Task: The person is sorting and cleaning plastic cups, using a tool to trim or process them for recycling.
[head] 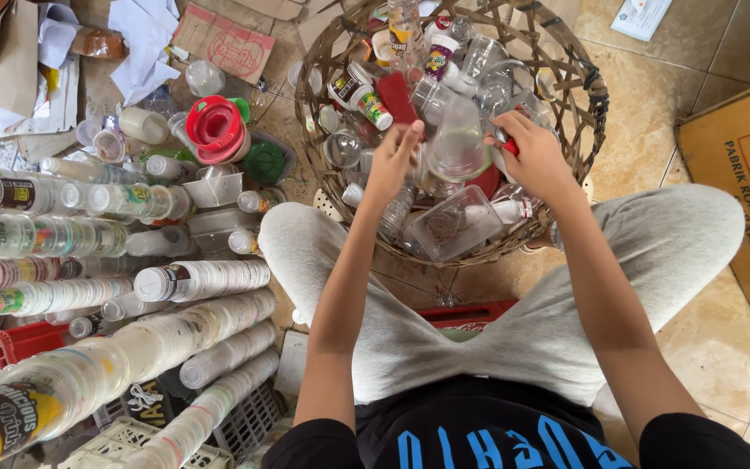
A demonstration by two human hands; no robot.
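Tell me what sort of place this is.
Probably an informal sorting spot for recyclable plastic, on a tiled floor. A woven basket holds mixed plastic containers, long stacks of nested cups lie at the left, and both hands, left hand and right hand, handle a clear cup.
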